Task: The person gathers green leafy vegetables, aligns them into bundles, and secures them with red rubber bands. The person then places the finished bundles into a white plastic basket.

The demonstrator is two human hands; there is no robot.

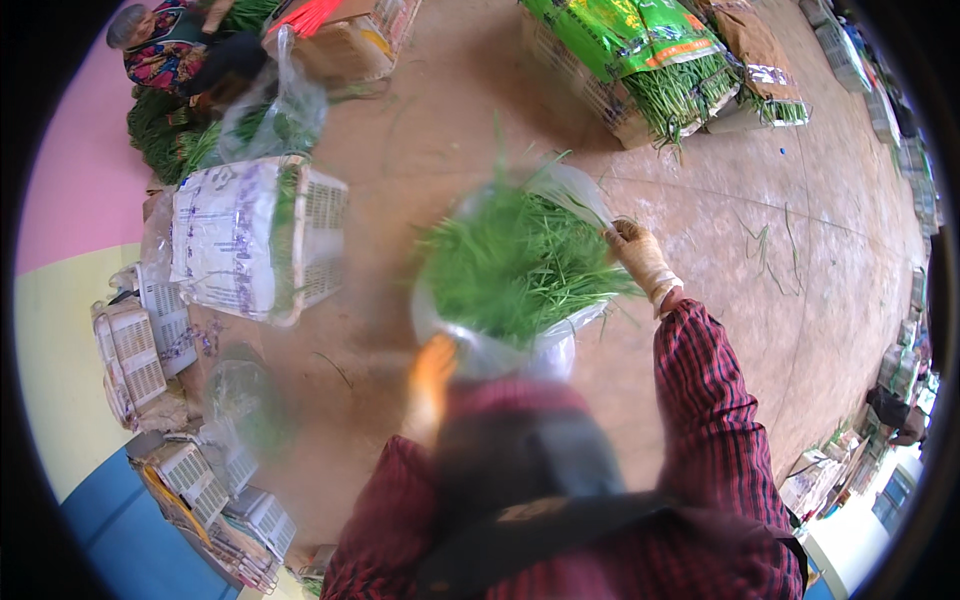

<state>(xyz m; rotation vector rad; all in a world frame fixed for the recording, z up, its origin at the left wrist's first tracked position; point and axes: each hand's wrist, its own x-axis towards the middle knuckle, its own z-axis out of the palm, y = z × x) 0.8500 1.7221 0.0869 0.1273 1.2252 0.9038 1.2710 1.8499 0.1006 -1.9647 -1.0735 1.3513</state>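
Observation:
A clear plastic bag (581,196) stands open before me, filled with long green leafy stalks (525,262) that spread over its rim. My right hand (637,251), in a pale glove, pinches the bag's edge at the right between thumb and fingers. At the near left side of the bag is my left hand (431,382), gloved with orange at the fingers; it is blurred, and whether it grips the plastic does not show.
Left of the bag stands a crate (322,232) under a white printed sack. Stacked crates (135,360) line the left wall. A person (169,52) sits upper left beside green bundles. Upper right, a green sack (630,34) covers stalks in a crate. Loose leaves lie on the floor (720,247).

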